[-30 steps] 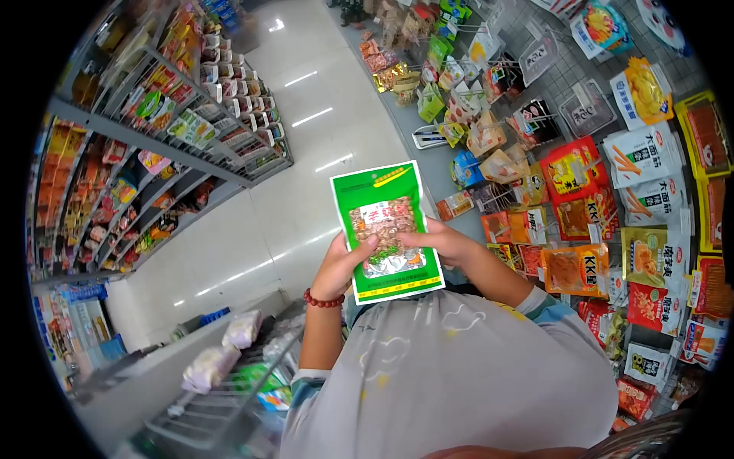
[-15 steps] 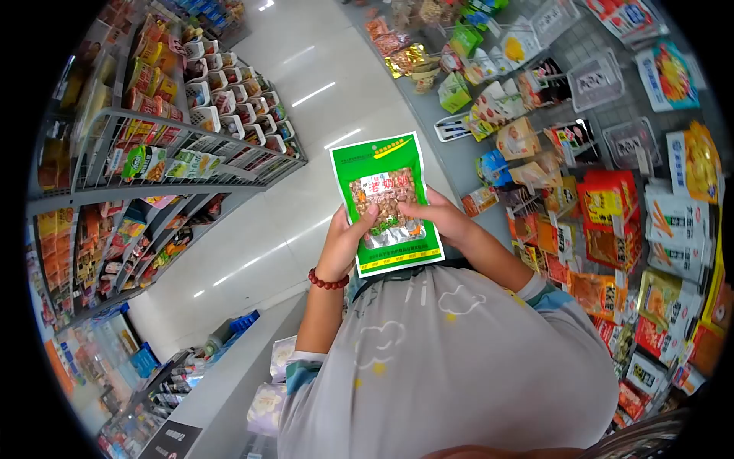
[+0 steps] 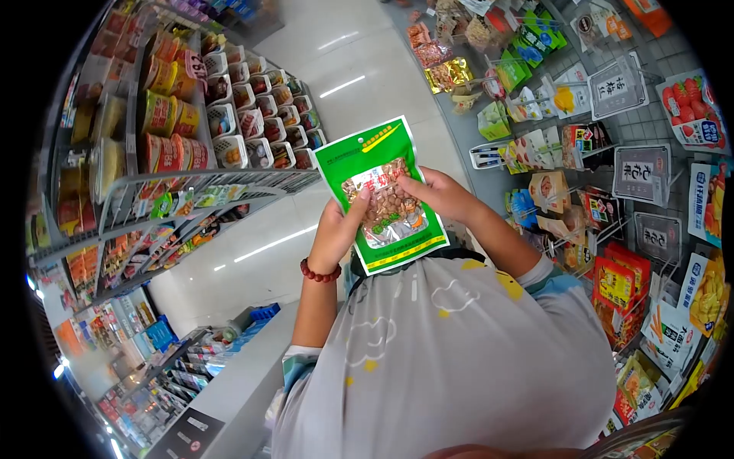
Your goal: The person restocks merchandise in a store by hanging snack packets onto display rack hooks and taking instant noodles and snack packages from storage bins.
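Observation:
A green snack packet (image 3: 390,222) with a white border is held up in front of my waist. Through its clear window show brown, nut-like pieces, and yellow print runs along the top and bottom. My left hand (image 3: 340,232) grips its left edge, thumb pressed flat on the front and the other fingers behind. On that wrist is a red bead bracelet (image 3: 321,271). From the other side my right hand (image 3: 443,196) pinches the right edge, its thumb over the window. The fingers behind the packet are hidden. The packet tilts a little to the left at the top.
At left stands a shelf rack (image 3: 222,180) with cup noodles (image 3: 160,115) and white baskets (image 3: 245,96) of small packs. Hanging snack packs (image 3: 619,283) cover the rack at right. A tiled aisle floor (image 3: 375,53) runs ahead. A grey counter (image 3: 245,375) is at lower left.
The packet has tilted so its top leans left, and both thumbs sit higher on its front. The view has shifted, with the shelves appearing further right. Both hands still hold the packet.

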Motion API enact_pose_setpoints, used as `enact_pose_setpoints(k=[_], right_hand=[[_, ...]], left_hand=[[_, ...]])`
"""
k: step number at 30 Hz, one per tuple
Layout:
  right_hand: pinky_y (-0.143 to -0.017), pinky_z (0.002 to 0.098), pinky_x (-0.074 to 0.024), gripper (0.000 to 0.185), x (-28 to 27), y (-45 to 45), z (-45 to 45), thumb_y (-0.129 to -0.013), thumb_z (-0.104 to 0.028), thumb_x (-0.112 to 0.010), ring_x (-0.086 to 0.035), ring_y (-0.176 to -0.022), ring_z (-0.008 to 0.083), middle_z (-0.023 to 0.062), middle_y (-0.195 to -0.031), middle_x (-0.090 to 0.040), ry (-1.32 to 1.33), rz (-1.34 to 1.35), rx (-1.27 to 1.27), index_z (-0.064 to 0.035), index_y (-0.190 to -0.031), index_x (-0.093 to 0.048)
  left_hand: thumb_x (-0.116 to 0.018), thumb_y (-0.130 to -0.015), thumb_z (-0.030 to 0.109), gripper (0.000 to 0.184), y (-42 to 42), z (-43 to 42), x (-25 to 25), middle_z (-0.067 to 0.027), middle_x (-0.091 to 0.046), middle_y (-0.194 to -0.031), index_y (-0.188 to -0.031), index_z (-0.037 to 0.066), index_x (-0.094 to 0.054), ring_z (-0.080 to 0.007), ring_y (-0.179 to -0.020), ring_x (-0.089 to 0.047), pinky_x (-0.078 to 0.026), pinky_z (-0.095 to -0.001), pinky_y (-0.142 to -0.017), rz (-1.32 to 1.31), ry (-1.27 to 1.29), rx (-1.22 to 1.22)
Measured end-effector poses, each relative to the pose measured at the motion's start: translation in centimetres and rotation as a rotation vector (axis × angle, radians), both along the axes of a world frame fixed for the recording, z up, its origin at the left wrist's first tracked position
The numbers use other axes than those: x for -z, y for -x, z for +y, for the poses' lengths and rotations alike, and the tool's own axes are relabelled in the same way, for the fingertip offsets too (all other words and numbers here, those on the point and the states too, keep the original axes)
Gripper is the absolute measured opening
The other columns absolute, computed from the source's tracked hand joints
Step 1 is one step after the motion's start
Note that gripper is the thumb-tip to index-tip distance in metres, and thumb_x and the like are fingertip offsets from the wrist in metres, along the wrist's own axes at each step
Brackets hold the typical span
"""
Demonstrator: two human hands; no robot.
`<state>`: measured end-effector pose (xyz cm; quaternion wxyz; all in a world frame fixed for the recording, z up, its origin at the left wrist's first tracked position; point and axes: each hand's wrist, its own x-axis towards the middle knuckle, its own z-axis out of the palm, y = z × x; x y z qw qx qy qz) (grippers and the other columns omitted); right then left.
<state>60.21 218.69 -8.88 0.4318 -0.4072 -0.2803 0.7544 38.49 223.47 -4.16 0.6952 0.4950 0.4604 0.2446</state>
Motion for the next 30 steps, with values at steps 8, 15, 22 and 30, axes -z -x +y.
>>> enact_pose_setpoints(k=[8,15,22,30], right_hand=[[-0.086,0.025,-0.0492,0.038,-0.6,-2.6,1.6,-0.104,-0.035,-0.053,-0.06,-0.099,0.0065,0.0036,-0.11,-0.068,-0.161,-0.394,0.077,-0.0011,-0.117,-0.065],[-0.087,0.0271,-0.0513,0.053,0.1,-2.3,0.0,-0.096,-0.044,-0.062,-0.065,-0.101,0.0135,0.0085,-0.114,-0.068,0.314,-0.06,0.534,0.0005,-0.125,-0.06],[-0.095,0.0315,-0.0506,0.05,-1.0,-0.7,-0.2,-0.101,-0.04,-0.054,-0.064,-0.11,0.0168,0.0108,-0.124,-0.064,0.303,0.254,0.756,-0.0008,-0.132,-0.055],[-0.1,0.0348,-0.0489,0.053,1.3,3.5,3.3,-0.104,-0.045,-0.044,-0.061,-0.116,0.021,0.012,-0.131,-0.061,0.315,0.409,0.828,-0.0021,-0.135,-0.052]], left_hand=[[-0.057,-0.102,0.03,0.036,-2.5,6.7,0.3,-0.0051,-0.069,-0.111,-0.119,-0.001,-0.064,-0.0095,-0.098,-0.062,-0.051,-0.0271,-0.085,0.128,-0.036,0.284],[-0.055,-0.104,0.028,0.036,-7.2,10.0,1.7,-0.0045,-0.067,-0.115,-0.125,-0.001,-0.061,-0.0095,-0.1,-0.063,-0.05,-0.0267,-0.088,-0.145,0.266,0.515],[-0.054,-0.103,0.031,0.04,-9.1,11.2,2.9,-0.0077,-0.066,-0.118,-0.129,0.001,-0.056,-0.0138,-0.103,-0.065,-0.053,-0.0299,-0.089,-0.343,0.694,0.538],[-0.058,-0.1,0.031,0.038,-7.7,15.1,5.0,-0.011,-0.066,-0.118,-0.124,0.001,-0.055,-0.0189,-0.103,-0.067,-0.055,-0.0327,-0.089,-0.385,0.881,0.476]])
